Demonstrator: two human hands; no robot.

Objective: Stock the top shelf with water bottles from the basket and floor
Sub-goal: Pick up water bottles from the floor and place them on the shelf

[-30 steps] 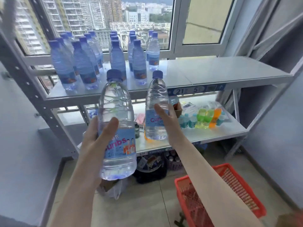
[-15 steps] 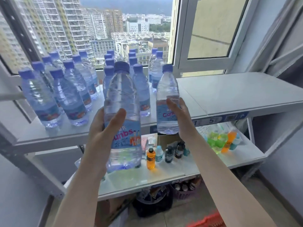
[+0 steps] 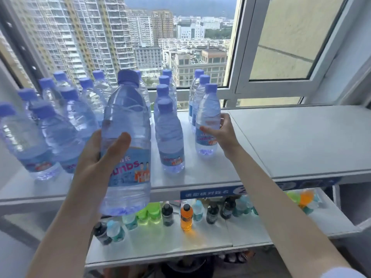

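My left hand grips a large clear water bottle with a blue cap and blue label, held upright in front of the top shelf's front edge. My right hand holds a second water bottle around its label; its base stands on the shelf at the right end of the rows. Several matching water bottles stand in rows across the left half of the shelf.
The right half of the top shelf is bare white board. Below, a lower shelf carries small drinks, among them an orange bottle and green ones. A window stands right behind the bottles.
Both hands rose and moved forward. The right bottle went from in front of the shelf edge to standing on the shelf beside the rows. The view moved closer and higher; the red basket left the view.
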